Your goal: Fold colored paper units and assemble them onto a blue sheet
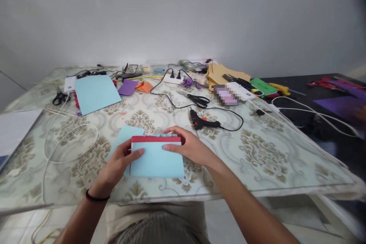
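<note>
In the head view, a light blue paper piece with a red top edge (157, 160) is held near the table's front edge. My left hand (121, 160) grips its left side, thumb on the front face and fingers behind. My right hand (191, 145) pinches its upper right part, thumb in front and fingers over the back. Bits of light blue show behind the red strip; the rear is mostly hidden. Under and behind it lies another light blue sheet (122, 137). Beyond my right hand rests a black glue gun (203, 120) with its cord.
Black scissors (198, 100) lie past the glue gun. A white power strip (173, 79) stands at the back. A large light blue sheet (97, 93) lies back left, near a white cable (71, 156). Yellow sheets (224, 74) are back right. A blurred hand shows at the right edge.
</note>
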Motion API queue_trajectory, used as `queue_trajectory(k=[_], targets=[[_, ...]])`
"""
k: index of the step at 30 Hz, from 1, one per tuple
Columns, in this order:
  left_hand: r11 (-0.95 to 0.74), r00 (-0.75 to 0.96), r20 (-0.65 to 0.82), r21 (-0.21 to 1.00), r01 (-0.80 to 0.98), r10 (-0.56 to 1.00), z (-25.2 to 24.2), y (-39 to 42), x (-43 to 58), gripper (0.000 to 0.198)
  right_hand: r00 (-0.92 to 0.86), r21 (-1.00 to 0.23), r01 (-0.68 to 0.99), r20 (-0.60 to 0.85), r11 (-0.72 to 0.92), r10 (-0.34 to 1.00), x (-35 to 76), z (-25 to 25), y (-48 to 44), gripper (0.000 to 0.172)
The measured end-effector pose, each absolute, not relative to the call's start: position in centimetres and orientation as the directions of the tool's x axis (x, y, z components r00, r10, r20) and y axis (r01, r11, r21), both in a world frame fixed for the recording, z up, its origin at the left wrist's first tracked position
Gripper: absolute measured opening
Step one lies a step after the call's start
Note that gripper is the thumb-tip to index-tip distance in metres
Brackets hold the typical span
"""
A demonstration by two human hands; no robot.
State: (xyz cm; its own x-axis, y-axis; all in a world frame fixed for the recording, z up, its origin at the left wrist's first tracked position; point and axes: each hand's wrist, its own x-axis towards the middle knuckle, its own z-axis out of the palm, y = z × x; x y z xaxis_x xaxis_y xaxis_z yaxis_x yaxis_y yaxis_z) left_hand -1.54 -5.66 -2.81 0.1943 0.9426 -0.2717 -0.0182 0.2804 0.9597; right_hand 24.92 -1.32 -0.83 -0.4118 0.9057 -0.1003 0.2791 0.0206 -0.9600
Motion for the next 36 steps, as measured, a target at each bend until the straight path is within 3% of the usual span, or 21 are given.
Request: queue_trajectory(k=[3, 6, 9, 12, 15, 17, 22, 25, 28, 30, 32, 34, 36], targets=[[0.284, 0.17, -0.269, 0.956, -0.073, 0.948, -3.6, -5.8, -1.7, 0.051, -0.342, -0.991, 0.086, -0.127, -0.104, 0.931, 24.7, -2.2, -1.7, 0.055], [0.256, 0.188, -0.243, 0.965, -0.048, 0.952, -3.4, -5.7, -1.6, 0.049, -0.318, -0.992, -0.004, -0.12, -0.127, 0.941, 24.5, -3.1, -2.1, 0.054], [0.139, 0.194, -0.141, 0.99, 0.026, 0.971, -2.7, -5.7, -1.7, 0.042, -0.296, -0.996, -0.065, -0.035, -0.057, 0.954, 24.7, -3.2, -2.7, 0.056], [-0.118, 0.228, 0.075, 0.977, 0.178, 0.971, -2.4, -6.2, -2.3, 0.032, -0.308, -0.993, -0.006, 0.115, 0.119, 0.945, 25.1, -2.7, -3.7, 0.053], [-0.372, 0.315, 0.259, 0.847, 0.381, 0.913, -2.2, -7.2, -2.8, 0.036, -0.363, -0.9, 0.142, 0.34, 0.412, 0.867, 25.6, -2.5, -4.8, 0.033], [-0.468, 0.356, 0.316, 0.711, 0.525, 0.879, -2.0, -7.8, -2.9, 0.045, -0.398, -0.808, 0.192, 0.454, 0.556, 0.797, 25.7, -2.7, -5.3, 0.032], [-0.609, 0.489, 0.382, 0.324, 0.724, 0.784, -0.6, -8.5, -1.9, 0.063, -0.449, -0.634, 0.235, 0.601, 0.737, 0.661, 25.1, -2.7, -6.2, 0.041], [-0.651, 0.542, 0.392, 0.235, 0.722, 0.743, 0.0, -8.4, -1.0, 0.066, -0.502, -0.534, 0.257, 0.639, 0.806, 0.583, 24.3, -1.3, -6.7, 0.04], [-0.683, 0.542, 0.428, 0.328, 0.652, 0.723, -0.1, -8.1, -0.4, 0.061, -0.551, -0.45, 0.289, 0.643, 0.845, 0.532, 23.7, 0.2, -7.1, 0.041], [-0.674, 0.491, 0.465, 0.447, 0.588, 0.737, -0.1, -7.8, -0.4, 0.052, -0.507, -0.453, 0.306, 0.667, 0.837, 0.546, 23.7, 0.7, -7.2, 0.052], [-0.637, 0.421, 0.478, 0.572, 0.517, 0.771, 0.1, -7.7, -0.5, 0.043, -0.388, -0.583, 0.313, 0.642, 0.75, 0.661, 23.7, 0.7, -7.1, 0.071], [-0.577, 0.377, 0.444, 0.698, 0.424, 0.813, 0.4, -7.8, -0.6, 0.036, -0.293, -0.768, 0.268, 0.51, 0.581, 0.809, 23.8, 0.2, -6.8, 0.083], [-0.511, 0.367, 0.395, 0.801, 0.311, 0.842, 0.6, -8.0, -0.5, 0.032, -0.291, -0.888, 0.163, 0.372, 0.429, 0.881, 23.6, -0.5, -6.6, 0.073]])
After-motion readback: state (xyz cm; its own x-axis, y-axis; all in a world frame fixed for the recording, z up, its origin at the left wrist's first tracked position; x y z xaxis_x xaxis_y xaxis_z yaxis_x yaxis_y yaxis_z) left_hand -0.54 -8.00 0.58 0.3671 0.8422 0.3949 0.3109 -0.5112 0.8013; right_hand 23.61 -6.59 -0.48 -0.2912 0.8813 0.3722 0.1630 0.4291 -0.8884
